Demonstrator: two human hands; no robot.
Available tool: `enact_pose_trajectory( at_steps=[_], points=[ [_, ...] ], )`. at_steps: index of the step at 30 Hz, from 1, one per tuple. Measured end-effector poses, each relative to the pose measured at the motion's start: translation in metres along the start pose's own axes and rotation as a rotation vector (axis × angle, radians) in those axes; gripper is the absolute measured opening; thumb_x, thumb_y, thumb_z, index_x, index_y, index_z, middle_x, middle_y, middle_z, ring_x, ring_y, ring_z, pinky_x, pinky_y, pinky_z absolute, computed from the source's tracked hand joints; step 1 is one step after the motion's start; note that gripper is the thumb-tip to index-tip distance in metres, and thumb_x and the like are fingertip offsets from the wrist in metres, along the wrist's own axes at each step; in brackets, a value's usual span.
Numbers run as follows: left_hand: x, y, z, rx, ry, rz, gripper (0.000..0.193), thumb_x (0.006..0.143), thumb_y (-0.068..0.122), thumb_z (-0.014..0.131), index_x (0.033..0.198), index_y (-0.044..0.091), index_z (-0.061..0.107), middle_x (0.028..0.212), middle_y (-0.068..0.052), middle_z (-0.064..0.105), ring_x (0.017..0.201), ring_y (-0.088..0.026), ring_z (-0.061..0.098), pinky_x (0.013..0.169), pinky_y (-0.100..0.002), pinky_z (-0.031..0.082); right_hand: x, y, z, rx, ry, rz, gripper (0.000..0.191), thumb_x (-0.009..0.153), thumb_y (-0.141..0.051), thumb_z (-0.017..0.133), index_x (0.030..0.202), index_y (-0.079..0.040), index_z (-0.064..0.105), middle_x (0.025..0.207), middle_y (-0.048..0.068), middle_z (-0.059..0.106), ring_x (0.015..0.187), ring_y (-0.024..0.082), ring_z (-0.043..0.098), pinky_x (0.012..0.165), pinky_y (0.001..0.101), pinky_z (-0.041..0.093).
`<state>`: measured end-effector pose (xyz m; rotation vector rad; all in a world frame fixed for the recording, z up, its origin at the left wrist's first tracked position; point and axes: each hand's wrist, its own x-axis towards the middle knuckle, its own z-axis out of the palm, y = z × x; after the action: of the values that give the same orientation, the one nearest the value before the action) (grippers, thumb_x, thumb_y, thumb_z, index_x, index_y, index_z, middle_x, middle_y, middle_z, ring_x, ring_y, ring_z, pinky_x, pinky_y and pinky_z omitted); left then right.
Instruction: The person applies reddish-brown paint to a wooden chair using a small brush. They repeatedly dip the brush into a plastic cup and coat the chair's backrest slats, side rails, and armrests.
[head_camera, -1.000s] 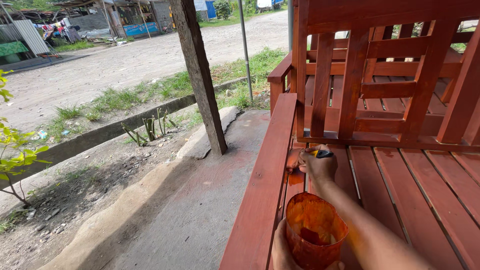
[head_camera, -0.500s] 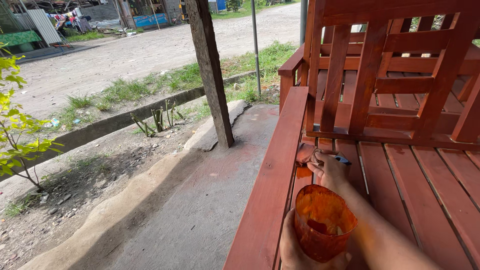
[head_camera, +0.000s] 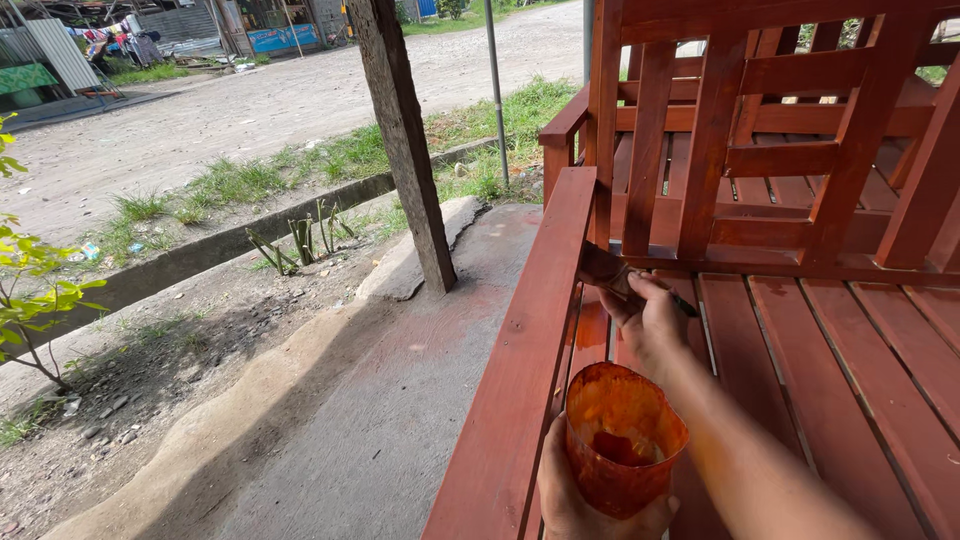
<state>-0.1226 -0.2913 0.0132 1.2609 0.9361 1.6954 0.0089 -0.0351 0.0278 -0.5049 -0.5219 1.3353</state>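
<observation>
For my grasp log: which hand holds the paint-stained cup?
The left hand, lowest in view, grips the orange-stained cup from beneath. The right hand instead holds a brush against the red wooden bench.

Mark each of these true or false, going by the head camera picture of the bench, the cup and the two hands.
1. The left hand holds a stained orange cup from below. True.
2. The cup is full to the brim. False: only a little dark liquid lies at its bottom.
3. The right hand holds a brush at the corner where the seat slats meet the backrest. True.
4. The bench is painted blue. False: it is reddish brown.
5. A wooden post stands on the ground beyond the bench's armrest. True.
6. The right hand rests on the top of the armrest. False: it is down over the seat slats.
</observation>
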Motion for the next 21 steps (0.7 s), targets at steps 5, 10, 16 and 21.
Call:
enact_pose_trajectory(
  at_steps=[5,10,16,21],
  points=[
    [0.002,-0.005,-0.004,0.206,-0.024,-0.096,0.125,0.056,0.017,0.097,0.150,-0.002,0.018,0.144,-0.018,0.051,0.133,-0.031,0.057,0.113,-0.043,0.054,0.002,-0.035,-0.005,-0.887,0.026,-0.221,0.017,0.083,0.002,0.076,0.091,-0.003,0.063,0.091,0.008,0.070,0.082,0.019,0.068,0.067,0.0372,0.061],
    [0.003,-0.009,-0.006,0.075,-0.058,-0.193,0.121,0.053,0.016,0.094,0.151,0.002,0.026,0.141,-0.016,0.053,0.132,-0.030,0.060,0.112,-0.043,0.054,-0.009,-0.038,-0.017,-0.877,0.083,0.038,0.014,0.082,0.001,0.073,0.090,-0.006,0.064,0.085,0.009,0.070,0.073,0.020,0.070,0.052,0.0386,0.060],
    [0.013,-0.026,-0.003,-0.032,-0.101,-0.154,0.122,0.055,0.017,0.095,0.152,0.002,0.023,0.143,-0.017,0.051,0.133,-0.030,0.059,0.113,-0.044,0.054,0.029,-0.032,0.002,-1.199,-0.036,-0.269,0.014,0.083,-0.003,0.079,0.091,-0.008,0.069,0.092,0.005,0.074,0.082,0.019,0.074,0.069,0.0363,0.063],
    [0.021,-0.038,-0.003,-0.066,-0.111,-0.125,0.122,0.056,0.018,0.096,0.152,0.002,0.021,0.144,-0.018,0.050,0.135,-0.031,0.058,0.114,-0.044,0.054,0.035,-0.016,0.010,-1.456,-0.500,-0.649,0.013,0.075,-0.003,0.078,0.080,-0.014,0.075,0.104,-0.001,0.078,0.097,0.019,0.074,0.086,0.0363,0.056]
  ],
)
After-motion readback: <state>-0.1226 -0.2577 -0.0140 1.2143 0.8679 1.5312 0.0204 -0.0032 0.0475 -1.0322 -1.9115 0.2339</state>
